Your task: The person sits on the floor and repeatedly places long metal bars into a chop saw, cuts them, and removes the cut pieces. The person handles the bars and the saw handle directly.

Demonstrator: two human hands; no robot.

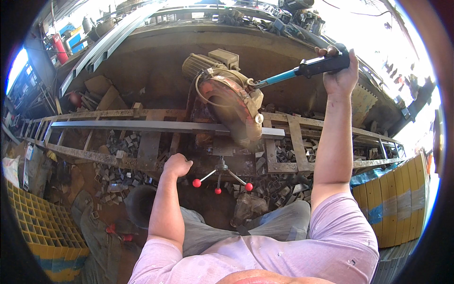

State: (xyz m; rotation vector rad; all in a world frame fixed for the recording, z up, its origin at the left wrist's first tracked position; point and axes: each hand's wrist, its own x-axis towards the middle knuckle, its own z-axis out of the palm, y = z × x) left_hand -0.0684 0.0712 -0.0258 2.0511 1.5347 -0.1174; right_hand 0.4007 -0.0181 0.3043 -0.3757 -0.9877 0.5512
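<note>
While the rust-orange chop saw with its round blade guard [231, 106] sits tipped down over the work, the person's right hand [339, 71] is raised high and wrapped tight around the black grip of the saw's blue-shafted lever handle [312, 67], fingers closed fully on it. The guard's lower edge meets the long grey square steel tube [137, 126], which lies flat along the rusty welded steel frame bench [293, 137], running from the bench's left end to just past the blade on the right. Behind the guard, toward the far edge of the bench, stands the saw's grey motor housing [205, 64]. The left hand [177, 164] is curled into a loose fist at the near edge of the bench, resting on or just against the frame rail; it looks closed on nothing that I can see from here, though its underside is hidden. Just to the right of that hand, at the bench's near edge below the blade, a three-armed vise handle with red ball knobs [220, 180] sticks out, apart from the fist. Short cut-off pieces of square tube [118, 177] are heaped beneath the bench and between its rails. Off the left end, down on the floor, stands a yellow plastic lattice crate [38, 222], and to the right a yellow panel with pale tape bands [399, 199].
</note>
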